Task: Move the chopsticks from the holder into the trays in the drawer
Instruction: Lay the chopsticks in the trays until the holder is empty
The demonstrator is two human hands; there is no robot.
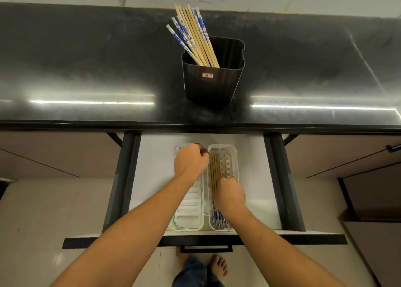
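A black holder [212, 80] stands on the dark counter with several wooden and blue-patterned chopsticks [195, 35] leaning to its left. Below it, the open drawer [152, 174] holds two white slotted trays side by side. My left hand [191, 163] is at the far end of the left tray [188, 210], fingers curled over its rim. Nothing lies in the part of this tray that shows. My right hand [230, 193] grips the bundle of chopsticks [214, 171] lying lengthwise in the right tray [230, 150]. Their blue-patterned ends [218, 218] show near my wrist.
The black counter [86, 69] runs the full width, its front edge overhanging the drawer's back. Dark drawer rails [282, 178] flank the white floor of the drawer. The drawer front with its handle [206, 246] is nearest me. My bare feet [219, 267] stand on the tiled floor.
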